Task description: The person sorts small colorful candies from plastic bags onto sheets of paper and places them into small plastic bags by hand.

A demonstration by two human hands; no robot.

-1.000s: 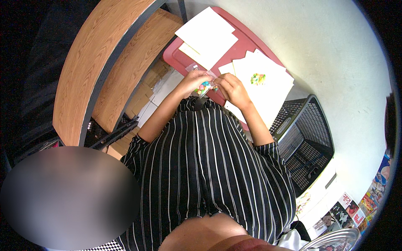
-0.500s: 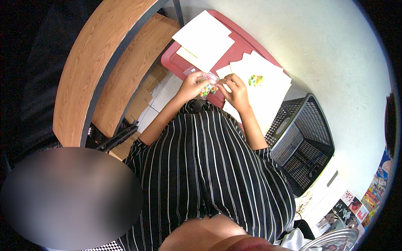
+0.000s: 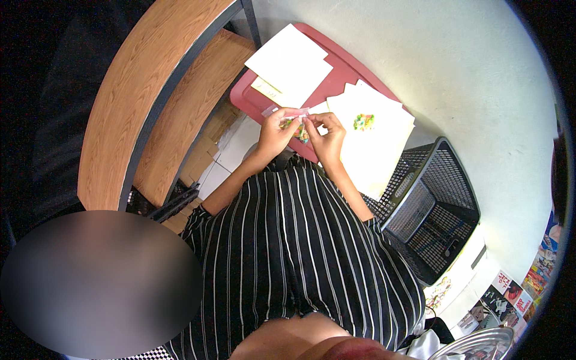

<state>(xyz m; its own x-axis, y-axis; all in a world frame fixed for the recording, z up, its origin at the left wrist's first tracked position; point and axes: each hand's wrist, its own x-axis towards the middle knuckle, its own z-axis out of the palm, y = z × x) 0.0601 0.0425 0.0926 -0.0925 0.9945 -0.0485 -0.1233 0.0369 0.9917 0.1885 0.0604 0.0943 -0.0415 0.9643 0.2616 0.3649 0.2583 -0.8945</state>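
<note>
A small clear plastic bag [image 3: 298,132] of colourful little pieces is held up over the near edge of a red board [image 3: 342,69]. My left hand [image 3: 277,135] is closed on the bag's left side, thumb and fingers at its top. My right hand [image 3: 326,137] pinches the right end of the same top edge, its fingers curled. A small pile of similar coloured pieces [image 3: 363,122] lies to the right on a stack of white sheets [image 3: 378,156]. Another stack of white sheets [image 3: 288,57] rests on the board's far left part.
Wooden shelves [image 3: 108,138] on a dark metal frame stand at the left, with cardboard [image 3: 201,159] behind them. A black mesh basket [image 3: 444,222] is at the right beside a pale wall [image 3: 486,108]. Printed pictures [image 3: 504,300] show at the lower right.
Both hands, with the bag, have come slightly downward in the view, as have the board and papers. My right hand has turned in closer to my left, thumb at the bag's top.
</note>
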